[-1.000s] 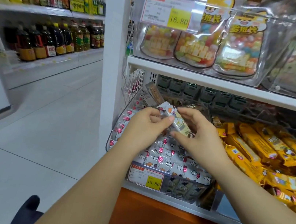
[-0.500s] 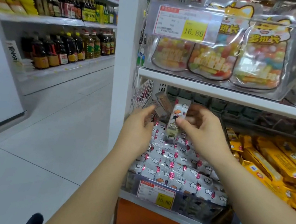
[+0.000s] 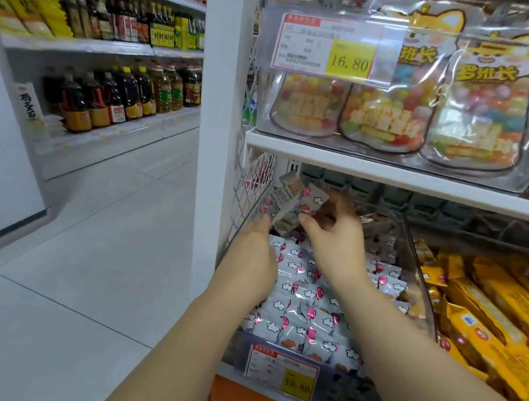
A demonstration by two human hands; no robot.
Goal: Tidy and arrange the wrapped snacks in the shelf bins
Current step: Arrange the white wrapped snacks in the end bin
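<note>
While both bare hands reach into a shop shelf, the right hand pinches one wrapped snack between its thumb and curled fingers. That packet is white, printed with small clouds and a pink-red mark. Any lettering on it is too blurred to read. It stands tilted, nearly on end, above the back left part of the clear bin, just beside a wire mesh panel.

The left hand lies lower and to the left, fingers straight and holding nothing. Its fingertips are at the packet's lower end; whether they touch it cannot be told. Below the hands, the bin is filled with matching white packets lying in rough rows.

On the bin's front, a lower price tag has a red header and a yellow panel whose figure ends in .80; the first digits are smeared. On the shelf above, an upper price tag reads 16.80 in its yellow panel. Behind it stand clear candy bags showing a cartoon dog and yellow Chinese characters. To the right of the bin lie yellow snack bars. Across the aisle, dark bottles line the shelves.
</note>
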